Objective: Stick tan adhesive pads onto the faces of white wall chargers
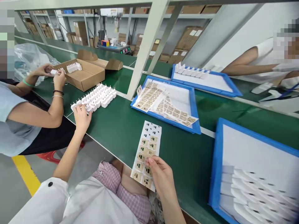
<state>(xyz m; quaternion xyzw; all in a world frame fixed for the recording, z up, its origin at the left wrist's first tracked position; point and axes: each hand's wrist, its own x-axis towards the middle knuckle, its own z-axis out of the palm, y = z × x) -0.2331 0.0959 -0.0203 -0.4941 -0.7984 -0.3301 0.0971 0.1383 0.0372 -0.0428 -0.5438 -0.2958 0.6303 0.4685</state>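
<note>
White shirt (pixel 100 200) lies nearest, near-left of the sticker sheet (pixel 145 152). Right hand (pixel 163 177) pinches at this sheet, whose corner overhangs the worktop (pixel 114 133), presumably easing finger access; left hand (pixel 81 119), far-left of it, bends over white housings (pixel 106 100), grip indeterminable.

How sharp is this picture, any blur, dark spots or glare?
Head view: the sheet at the right hand is fairly clear; head view: the white parts at lower right look smeared; head view: the lower right corner darkens; head view: no strong glare on the table.
</note>
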